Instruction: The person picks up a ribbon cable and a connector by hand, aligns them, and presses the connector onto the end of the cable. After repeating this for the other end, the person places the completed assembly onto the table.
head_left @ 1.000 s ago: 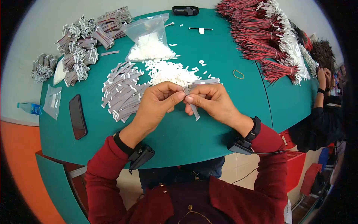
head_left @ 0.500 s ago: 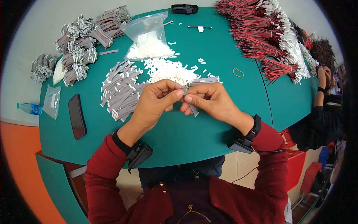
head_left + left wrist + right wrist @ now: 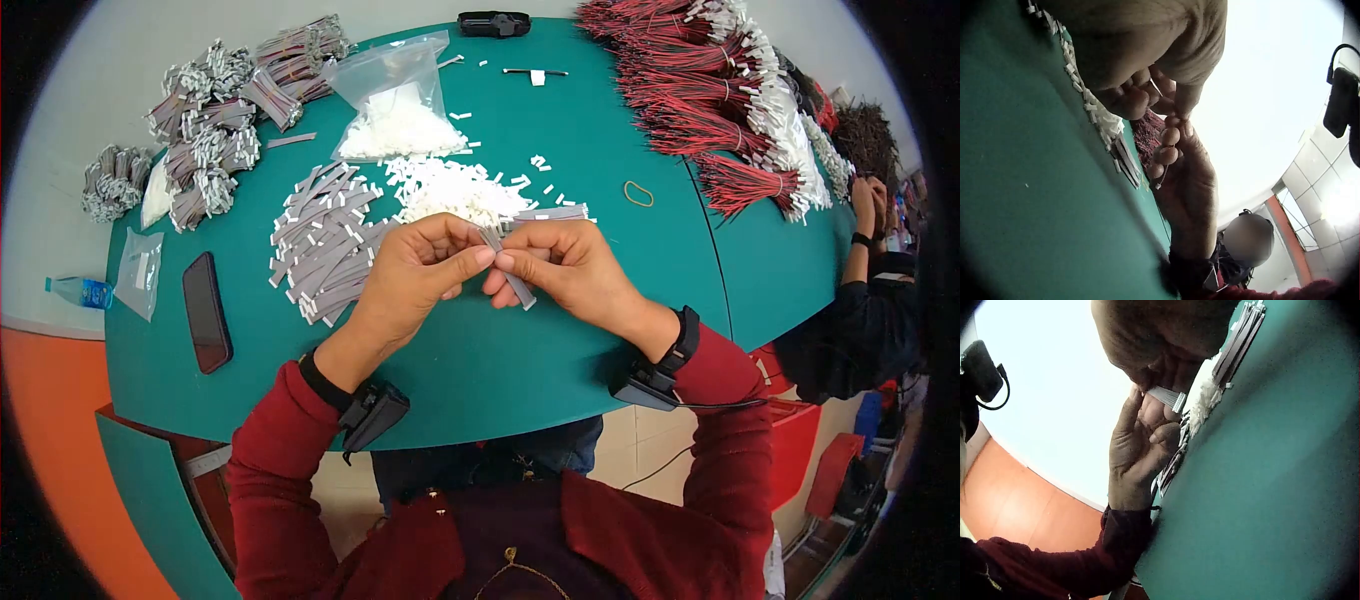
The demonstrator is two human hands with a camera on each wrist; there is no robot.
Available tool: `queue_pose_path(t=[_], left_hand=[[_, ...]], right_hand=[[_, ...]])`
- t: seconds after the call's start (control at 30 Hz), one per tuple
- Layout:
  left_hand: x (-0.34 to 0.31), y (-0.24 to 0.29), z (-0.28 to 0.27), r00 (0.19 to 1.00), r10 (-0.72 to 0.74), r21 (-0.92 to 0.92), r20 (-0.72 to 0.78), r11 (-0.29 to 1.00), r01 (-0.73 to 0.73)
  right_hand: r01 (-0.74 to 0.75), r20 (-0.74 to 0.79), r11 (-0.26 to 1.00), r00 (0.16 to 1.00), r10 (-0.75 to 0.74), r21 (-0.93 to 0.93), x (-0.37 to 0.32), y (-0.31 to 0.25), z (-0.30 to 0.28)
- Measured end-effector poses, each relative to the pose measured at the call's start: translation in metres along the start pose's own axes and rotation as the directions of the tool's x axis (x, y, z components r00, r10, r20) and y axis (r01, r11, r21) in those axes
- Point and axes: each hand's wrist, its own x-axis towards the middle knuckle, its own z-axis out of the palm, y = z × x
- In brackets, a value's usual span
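- Across the whole workspace: green table [image 3: 480, 365], smooth matte top, curved near edge.
- Far right: red-and-black wire bundles [image 3: 690, 95], thin strands, white ends fanned out.
- Far left: gray cable bundles [image 3: 215, 135], tied and stacked.
- Beyond the hands: clear bag [image 3: 425, 65], thin creased plastic, white pieces inside.
- Left of the hands: cable pile [image 3: 325, 235], flat gray strips, white ends, lying crossed.
- Just beyond the fingers: plug heap [image 3: 455, 192], small white oblong blocks, look like hard plastic.
- Left hand [image 3: 425, 262]: thumb and forefinger together, clamped on one cable. Right hand [image 3: 570, 265]: same, thumb tips side by side. Best kept steady, I'd say both grips close to the worked spot so the strip can't buckle.
- Held cable [image 3: 520, 290]: between the hands, above the table, slanting back toward the person. Flat, looks bendy; should go better untwisted, with straight, even pressure rather than rocking.
- End plug [image 3: 1179, 402] on that cable: white, boxy, small openings across its face. Other end hidden by fingertips; can't tell its fit.
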Motion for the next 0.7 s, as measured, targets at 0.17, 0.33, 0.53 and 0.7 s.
queue_pose_path(t=[0.17, 0.33, 0.53, 0.7], left_hand=[[-0.0012, 0.0017, 0.0021, 1.0, -0.002, -0.034, 0.0, 0.999, 0.002], [-0.0019, 0.0012, 0.002, 1.0, -0.017, -0.063, -0.004, 0.998, 0.017], [-0.0028, 0.0026, 0.0054, 1.0, -0.01, -0.048, -0.027, 0.999, 0.009], [-0.0024, 0.0014, 0.0037, 1.0, 0.012, -0.021, -0.019, 1.0, -0.012]], right_hand=[[0.021, -0.006, 1.0, 1.0, -0.022, -0.017, 0.0, 0.0002, 0.0002], [0.05, -0.018, 0.999, 0.999, -0.051, -0.019, 0.0002, 0.002, 0.0008], [0.048, -0.012, 0.999, 0.999, -0.048, -0.016, 0.0005, 0.0017, 0.0008], [0.038, 0.004, 0.999, 0.999, -0.038, 0.003, 0.0002, 0.0016, 0.0016]])
